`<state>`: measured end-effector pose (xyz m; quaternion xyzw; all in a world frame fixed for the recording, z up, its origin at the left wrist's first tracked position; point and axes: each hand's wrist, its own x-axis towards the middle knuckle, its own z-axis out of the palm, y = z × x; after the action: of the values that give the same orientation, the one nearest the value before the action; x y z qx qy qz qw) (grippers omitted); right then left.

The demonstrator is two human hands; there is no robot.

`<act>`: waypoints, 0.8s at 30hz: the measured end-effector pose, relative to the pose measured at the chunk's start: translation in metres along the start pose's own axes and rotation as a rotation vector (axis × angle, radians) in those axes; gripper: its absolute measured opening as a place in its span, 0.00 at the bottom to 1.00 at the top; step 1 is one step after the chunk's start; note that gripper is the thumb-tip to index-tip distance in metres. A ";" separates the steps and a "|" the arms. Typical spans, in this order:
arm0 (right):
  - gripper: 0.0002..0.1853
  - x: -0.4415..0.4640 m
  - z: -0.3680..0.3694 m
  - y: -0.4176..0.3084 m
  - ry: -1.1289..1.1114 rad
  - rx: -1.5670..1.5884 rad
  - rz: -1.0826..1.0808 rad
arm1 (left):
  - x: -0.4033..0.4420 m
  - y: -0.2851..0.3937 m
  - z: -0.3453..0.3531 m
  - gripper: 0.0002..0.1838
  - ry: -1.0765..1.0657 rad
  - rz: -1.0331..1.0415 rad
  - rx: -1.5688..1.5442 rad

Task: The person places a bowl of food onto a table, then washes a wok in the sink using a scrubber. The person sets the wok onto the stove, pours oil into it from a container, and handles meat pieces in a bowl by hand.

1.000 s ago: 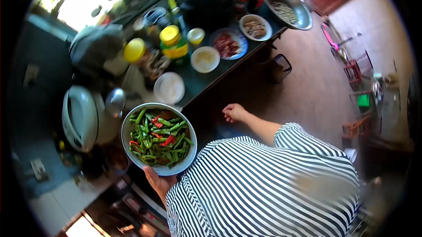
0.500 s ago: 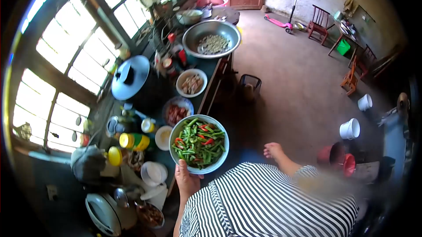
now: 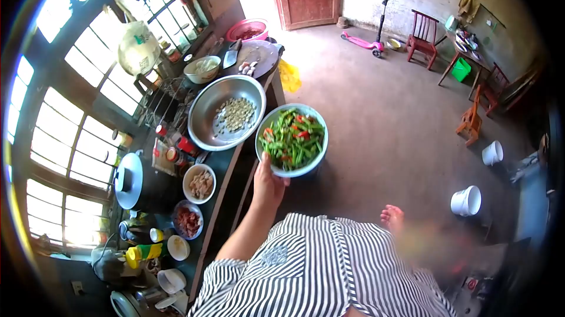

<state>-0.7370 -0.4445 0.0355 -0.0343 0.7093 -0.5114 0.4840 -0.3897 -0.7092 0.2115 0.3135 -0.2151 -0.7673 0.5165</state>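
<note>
My left hand (image 3: 268, 185) grips the near rim of a light bowl with its thumb over the edge. Cut green vegetable pieces and red pepper slices (image 3: 294, 136) fill this bowl (image 3: 321, 161), which is held in the air beside the counter. My right hand (image 3: 392, 217) hangs away from the counter, holding nothing I can see, its fingers loosely bent. Closest to the held bowl is a large metal basin (image 3: 197, 118) on the counter, with pale bean-like pieces (image 3: 236, 114) in it.
Along the counter stand a bowl of meat pieces (image 3: 201, 184), a bowl of reddish meat (image 3: 187, 223), a lidded pot (image 3: 129, 180) and several bottles. A cleaver (image 3: 232, 55) lies at a round chopping board (image 3: 259, 55). White buckets (image 3: 466, 201) and a pink scooter (image 3: 364, 42) stand on the floor.
My view has turned and moved forward along the counter. The bowl in my left hand is now beside the metal basin. My right hand still hangs at my side.
</note>
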 end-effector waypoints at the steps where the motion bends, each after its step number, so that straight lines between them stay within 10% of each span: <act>1: 0.10 0.001 -0.003 -0.020 0.067 0.075 0.005 | 0.028 -0.004 0.007 0.21 -0.013 0.019 0.002; 9: 0.09 0.127 -0.086 0.029 0.276 0.307 0.067 | 0.208 -0.041 0.066 0.16 0.036 0.183 0.080; 24: 0.10 0.258 -0.058 -0.143 0.383 0.263 0.136 | 0.404 -0.219 0.286 0.17 -0.367 -0.351 0.197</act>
<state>-0.9795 -0.6127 -0.0238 0.1745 0.7160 -0.5628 0.3743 -0.8440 -1.0006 0.1675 0.2505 -0.3213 -0.8644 0.2948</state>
